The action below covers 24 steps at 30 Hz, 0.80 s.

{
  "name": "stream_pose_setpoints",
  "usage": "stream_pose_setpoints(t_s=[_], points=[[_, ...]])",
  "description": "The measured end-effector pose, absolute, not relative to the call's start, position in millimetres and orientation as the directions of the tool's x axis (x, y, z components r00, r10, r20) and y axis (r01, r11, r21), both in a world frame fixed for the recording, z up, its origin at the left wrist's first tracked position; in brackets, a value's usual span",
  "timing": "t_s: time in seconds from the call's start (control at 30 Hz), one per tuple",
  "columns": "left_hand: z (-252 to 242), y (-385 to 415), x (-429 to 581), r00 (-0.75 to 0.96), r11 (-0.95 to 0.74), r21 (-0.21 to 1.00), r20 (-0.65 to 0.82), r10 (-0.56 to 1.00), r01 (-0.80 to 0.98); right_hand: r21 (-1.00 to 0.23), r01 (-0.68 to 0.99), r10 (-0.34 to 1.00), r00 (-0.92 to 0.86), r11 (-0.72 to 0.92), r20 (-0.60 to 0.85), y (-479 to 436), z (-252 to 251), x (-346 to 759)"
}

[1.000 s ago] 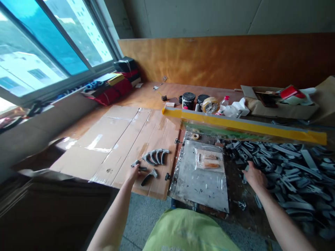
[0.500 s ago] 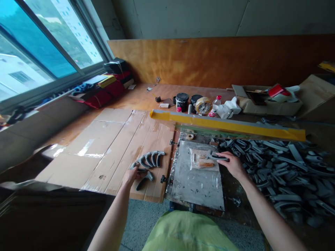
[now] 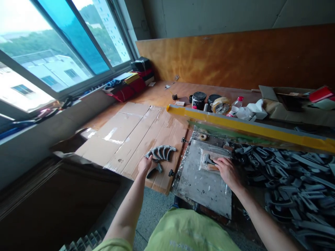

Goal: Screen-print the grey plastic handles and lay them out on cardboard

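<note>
My right hand [image 3: 227, 170] presses a grey curved handle part [image 3: 209, 160] down onto the wooden jig under clear film on the paint-stained metal plate [image 3: 201, 184]; its fingers are closed over the part. My left hand [image 3: 144, 164] rests on the cardboard sheet [image 3: 136, 132], fingers closed on the end of a grey handle part [image 3: 149, 154] beside a fanned row of several similar handles [image 3: 163, 152]. One more dark handle [image 3: 154, 170] lies just in front of that hand.
A large heap of grey handle parts [image 3: 293, 181] covers the bench at the right. A raised yellow-taped frame bar [image 3: 248, 127] crosses above the plate. Black tins [image 3: 199, 100], a tape roll [image 3: 220, 104], a bottle and a cardboard box [image 3: 288, 104] stand behind. A window is at left.
My right hand left the heap, carried a grey handle to the plate and now presses it on the jig. My left hand stayed at the handles on the cardboard. The view shifted.
</note>
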State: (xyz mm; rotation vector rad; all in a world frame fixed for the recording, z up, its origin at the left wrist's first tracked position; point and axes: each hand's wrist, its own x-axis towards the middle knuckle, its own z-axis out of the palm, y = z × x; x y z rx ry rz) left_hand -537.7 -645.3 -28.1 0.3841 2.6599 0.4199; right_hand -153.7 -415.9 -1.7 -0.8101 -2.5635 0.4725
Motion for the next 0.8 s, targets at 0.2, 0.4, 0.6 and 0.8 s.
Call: stream_pose_setpoints(t_s=[0.2, 0.4, 0.6, 0.8], points=[[-25, -602, -481, -0.913, 0.908, 0.299, -0.194, 0.359, 0.294, -0.363, 0.469, 0.579, -0.754, 0.805, 0.311, -419, -4, -153], [-31, -563, -464, -0.916, 0.938, 0.222, -0.245, 0.318, 0.267, -0.362, 0.438, 0.555, -0.758, 0.823, 0.343, -418, -6, -150], [-21, -567, -488, -0.894, 0.911, 0.233, -0.22, 0.39, 0.34, -0.357, 0.411, 0.53, -0.765, 0.839, 0.365, -415, -7, -147], [2, -568, -582, -0.867, 0.876, 0.241, -0.182, 0.463, 0.418, -0.368, 0.458, 0.58, -0.724, 0.809, 0.373, -417, -12, -146]])
